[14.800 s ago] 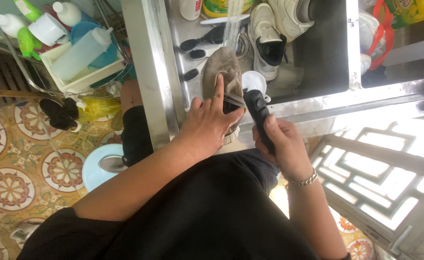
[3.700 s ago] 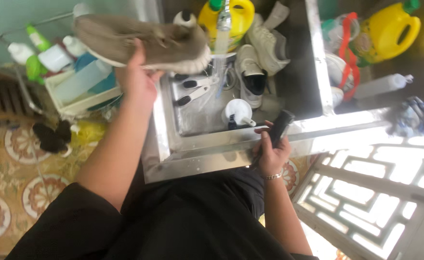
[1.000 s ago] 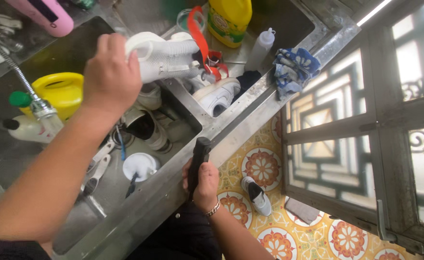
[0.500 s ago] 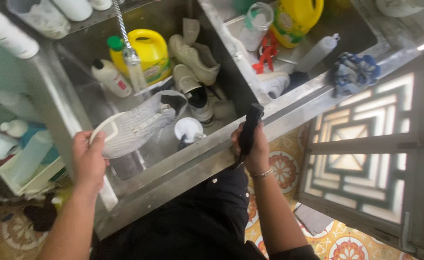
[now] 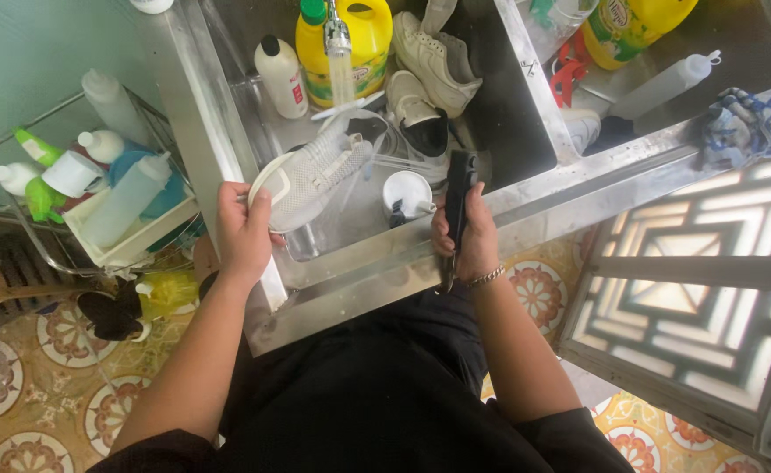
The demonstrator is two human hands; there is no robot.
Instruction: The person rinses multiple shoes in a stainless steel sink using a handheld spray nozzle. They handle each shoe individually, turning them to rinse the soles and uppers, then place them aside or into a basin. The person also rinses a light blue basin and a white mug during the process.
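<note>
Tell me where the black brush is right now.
In the head view the black brush stands upright in the right hand, over the front rim of the steel sink, just right of a small white round cup.

A: White sneaker (image 5: 315,171) heel is covered by the left hand (image 5: 245,232). Brush (image 5: 456,215) bristles? Can't tell.
B: Same. Yellow jug (image 5: 364,39) is cut off at the top edge; tap (image 5: 339,48) too.

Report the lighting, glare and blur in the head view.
Head view: bright daylight through the lattice window grille washes out its lower right panes; soft sheen on the stainless steel sink rim; the left hand, white mesh sneaker, right hand and black brush are sharp; edges bend slightly from the wide lens.
</note>
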